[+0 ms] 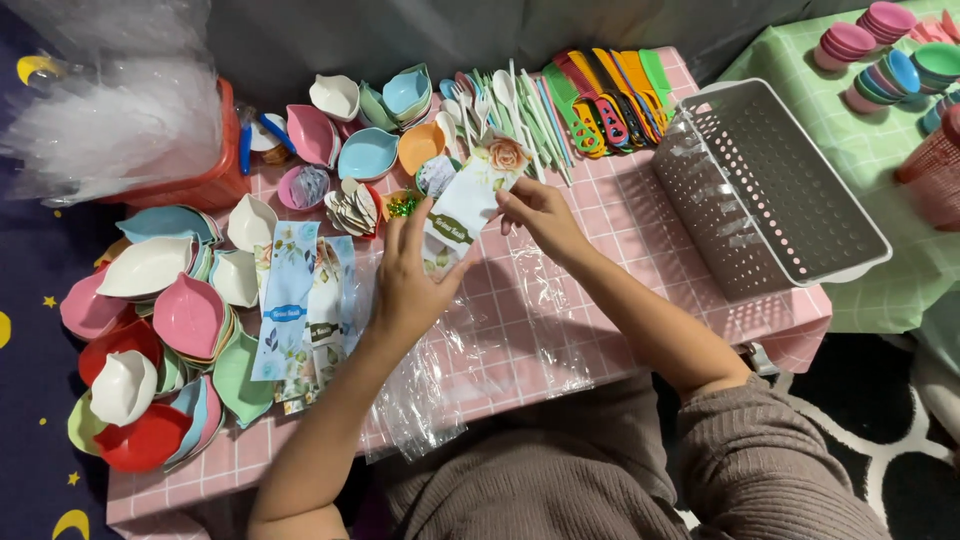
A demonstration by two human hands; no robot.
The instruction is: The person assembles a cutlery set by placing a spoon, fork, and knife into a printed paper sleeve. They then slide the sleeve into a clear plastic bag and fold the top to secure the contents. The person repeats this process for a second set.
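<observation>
A pink checked tablecloth [640,230] lies under a white perforated basket [770,190]. A white card [470,195] carries a peach flower and green leaves. Leaf-shaped dishes [185,315] come in pink, red, white, mint and pale blue. A neighbouring cloth [850,140] is green checked.

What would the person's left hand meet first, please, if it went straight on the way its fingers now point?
Probably the small pile of leaf-shaped spoons or the green tinsel ball just beyond the left hand, before the orange dish. Depth is unclear; the floral packet lies alongside.
</observation>
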